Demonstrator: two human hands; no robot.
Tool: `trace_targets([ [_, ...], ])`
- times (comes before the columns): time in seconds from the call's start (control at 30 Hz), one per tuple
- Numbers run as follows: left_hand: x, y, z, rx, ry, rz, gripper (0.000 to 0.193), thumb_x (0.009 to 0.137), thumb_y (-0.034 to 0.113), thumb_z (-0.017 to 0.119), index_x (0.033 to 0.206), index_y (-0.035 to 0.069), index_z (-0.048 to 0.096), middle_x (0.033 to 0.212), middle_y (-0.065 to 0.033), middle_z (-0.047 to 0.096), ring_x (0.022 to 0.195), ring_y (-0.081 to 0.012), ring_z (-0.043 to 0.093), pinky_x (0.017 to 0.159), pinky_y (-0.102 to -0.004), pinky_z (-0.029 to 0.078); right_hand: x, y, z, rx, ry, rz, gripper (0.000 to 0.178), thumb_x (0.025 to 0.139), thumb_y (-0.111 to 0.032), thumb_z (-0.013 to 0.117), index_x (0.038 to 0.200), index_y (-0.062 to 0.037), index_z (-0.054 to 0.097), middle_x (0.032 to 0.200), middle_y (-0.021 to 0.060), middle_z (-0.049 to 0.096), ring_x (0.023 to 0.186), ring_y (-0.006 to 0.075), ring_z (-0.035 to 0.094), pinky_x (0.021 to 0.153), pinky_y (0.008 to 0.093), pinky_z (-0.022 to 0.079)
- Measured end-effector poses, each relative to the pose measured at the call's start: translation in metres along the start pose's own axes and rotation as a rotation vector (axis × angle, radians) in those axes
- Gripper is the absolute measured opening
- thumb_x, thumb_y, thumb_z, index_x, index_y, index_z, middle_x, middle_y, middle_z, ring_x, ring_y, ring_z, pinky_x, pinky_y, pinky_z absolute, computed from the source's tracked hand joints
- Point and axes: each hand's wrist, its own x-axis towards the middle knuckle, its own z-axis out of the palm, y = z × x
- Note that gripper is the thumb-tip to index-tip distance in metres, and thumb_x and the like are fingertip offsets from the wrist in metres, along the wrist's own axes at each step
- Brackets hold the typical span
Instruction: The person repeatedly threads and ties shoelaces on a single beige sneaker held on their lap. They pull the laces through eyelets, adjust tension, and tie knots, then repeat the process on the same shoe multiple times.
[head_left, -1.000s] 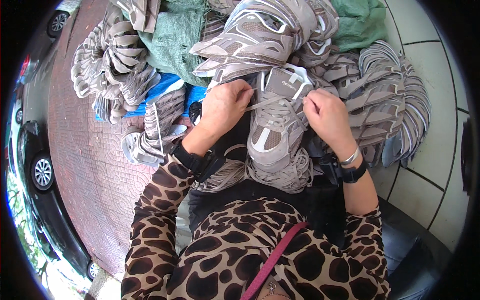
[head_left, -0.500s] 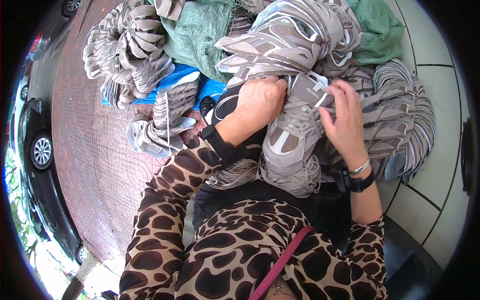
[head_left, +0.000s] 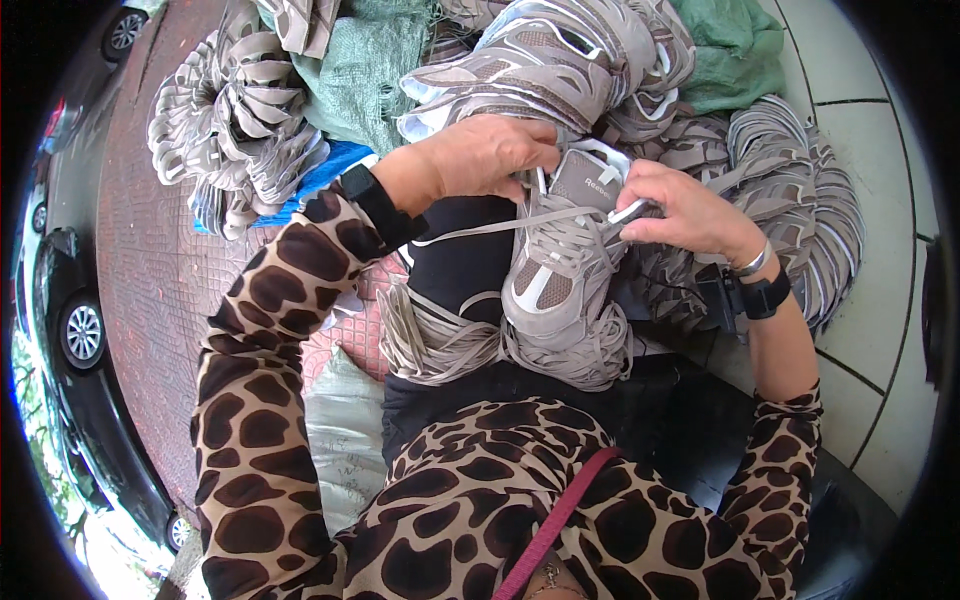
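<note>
A grey-beige sneaker upper (head_left: 555, 265) lies over my lap, toe toward me, with its laces threaded across the front. Its tongue (head_left: 588, 182) shows between the two collar edges. My left hand (head_left: 490, 160) is closed at the left collar edge, the thumb and fingers pinched there. On the opposite side, my right hand (head_left: 685, 208) grips the right eyelet edge, where white lining shows between the fingers. One loose lace (head_left: 480, 226) stretches from the shoe's right eyelets out to the left, below my left hand. What the left fingertips hold is partly hidden.
Bundles of laces (head_left: 435, 345) hang over my black-clad lap. Stacked uppers (head_left: 540, 75) lie just beyond, with more piles at the far left (head_left: 235, 120) and right (head_left: 800, 210). Green woven sacks (head_left: 355, 75) stand behind. A pale sack (head_left: 343, 430) is beside my left leg. Parked cars (head_left: 85, 330) line the left.
My left hand has moved up and left, a lace now stretched below it. My right hand, formerly with looser fingers, has closed on the shoe's right edge. The view has shifted slightly.
</note>
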Motion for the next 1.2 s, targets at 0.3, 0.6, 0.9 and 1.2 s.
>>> trace_targets([
  [0.3,0.008,0.004,0.002,-0.079,-0.108,-0.056,0.018,0.078,0.017,0.072,0.089,0.004,0.065,0.099,-0.0102,0.059,0.093,-0.0338,0.063,0.078,-0.0445,0.05,0.002,0.008,0.018,-0.062,0.115,0.073,0.019,0.084,-0.021,0.066,0.082,-0.002,0.067,0.085,0.0112,0.06,0.087,0.031,0.059,0.078,0.0387,0.046],
  [0.6,0.009,0.037,0.029,-0.067,0.144,-0.46,0.01,0.078,0.013,0.066,0.083,0.004,0.067,0.088,-0.0116,0.064,0.086,-0.0335,0.064,0.075,-0.0418,0.052,0.024,0.022,0.024,-0.033,0.769,0.032,0.015,0.091,-0.016,0.061,0.087,-0.002,0.066,0.081,0.0083,0.064,0.069,0.0213,0.056,0.067,0.0361,0.047],
  [0.9,0.044,0.056,-0.026,-0.241,0.685,-0.387,0.011,0.087,0.012,0.072,0.09,0.003,0.068,0.079,-0.001,0.062,0.066,-0.0071,0.054,0.058,-0.0241,0.045,0.035,-0.013,-0.008,1.338,0.55,-0.13,0.018,0.102,-0.015,0.052,0.113,-0.001,0.054,0.087,0.0,0.054,0.065,0.0072,0.046,0.062,0.0261,0.046],
  [1.2,0.091,0.032,-0.053,-0.561,0.529,-0.389,0.016,0.086,0.018,0.069,0.091,0.003,0.068,0.075,-0.0103,0.069,0.064,-0.0202,0.065,0.062,-0.0336,0.052,0.039,-0.01,-0.021,1.255,0.328,-0.082,0.02,0.101,-0.017,0.054,0.108,-0.0003,0.063,0.092,0.0021,0.062,0.071,0.0092,0.054,0.063,0.0247,0.047],
])
